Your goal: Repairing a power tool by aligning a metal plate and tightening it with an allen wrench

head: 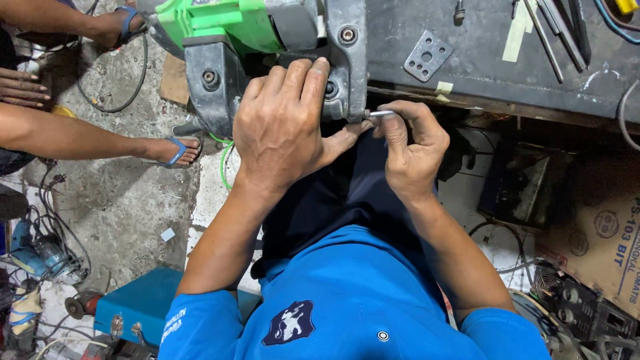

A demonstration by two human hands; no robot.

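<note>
A power tool with a green body (213, 23) and a grey metal guard (220, 93) lies at the edge of a dark workbench (480, 60). My left hand (287, 127) lies flat over the grey guard and grips it, fingers pointing up, thumb stretched right. My right hand (413, 143) pinches a thin silver metal tool (381, 114) whose tip points left at the lower right corner of the guard, close to my left thumb. Bolts show on the guard (347, 34). The part under my left palm is hidden.
Another person sits at the left, with a sandalled foot (175, 151) and a hand (23, 88) on the concrete floor. On the bench lie a drilled metal plate (428, 55) and long tools (553, 33). A blue case (137, 307), a drill (37, 253), cables and a cardboard box (600, 247) crowd the floor.
</note>
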